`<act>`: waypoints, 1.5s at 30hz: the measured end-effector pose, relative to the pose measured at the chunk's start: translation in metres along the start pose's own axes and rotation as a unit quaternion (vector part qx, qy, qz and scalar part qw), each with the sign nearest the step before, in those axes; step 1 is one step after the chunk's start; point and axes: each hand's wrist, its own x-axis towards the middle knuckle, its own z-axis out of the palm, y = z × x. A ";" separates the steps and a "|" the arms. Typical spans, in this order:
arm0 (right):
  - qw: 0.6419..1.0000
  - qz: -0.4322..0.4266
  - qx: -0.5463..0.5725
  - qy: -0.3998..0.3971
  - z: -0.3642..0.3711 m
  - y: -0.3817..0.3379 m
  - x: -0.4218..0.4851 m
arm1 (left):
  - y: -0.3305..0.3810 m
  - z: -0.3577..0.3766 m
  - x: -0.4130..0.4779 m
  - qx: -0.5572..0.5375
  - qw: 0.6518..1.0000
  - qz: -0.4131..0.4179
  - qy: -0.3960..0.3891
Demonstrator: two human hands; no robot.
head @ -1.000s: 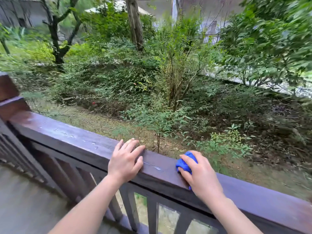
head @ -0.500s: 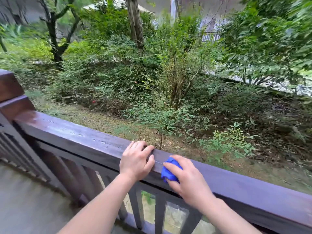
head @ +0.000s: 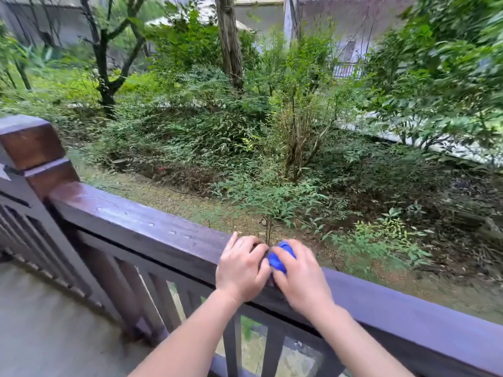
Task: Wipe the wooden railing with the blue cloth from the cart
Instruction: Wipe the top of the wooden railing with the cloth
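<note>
A dark brown wooden railing (head: 141, 224) runs from the post at the left down to the lower right, with water drops on its top to the left of my hands. My right hand (head: 302, 278) presses a bunched blue cloth (head: 279, 258) onto the rail's top and is closed around it. My left hand (head: 241, 268) rests flat on the rail just left of the cloth, its fingers touching the cloth's edge. No cart is in view.
A square wooden post (head: 30, 148) stands at the rail's left end. Vertical balusters (head: 158, 297) fill the space under the rail. A grey deck floor (head: 46, 330) lies at the lower left. Beyond the rail are bushes (head: 272, 202) and trees.
My right hand has slid the blue cloth leftward along the rail until it meets my left hand. The view has shifted, bringing the post further into frame.
</note>
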 end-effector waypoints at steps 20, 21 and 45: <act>0.990 -0.140 0.009 -0.032 0.053 -0.054 0.060 | -0.167 -0.071 -0.015 0.089 0.988 -0.118 0.051; 0.989 -0.147 0.003 -0.034 0.055 -0.054 0.064 | -0.179 -0.074 -0.015 0.097 0.987 -0.117 0.047; 1.000 -0.014 -0.003 0.009 0.106 -0.152 0.112 | -0.239 -0.053 0.000 0.048 0.998 0.031 0.036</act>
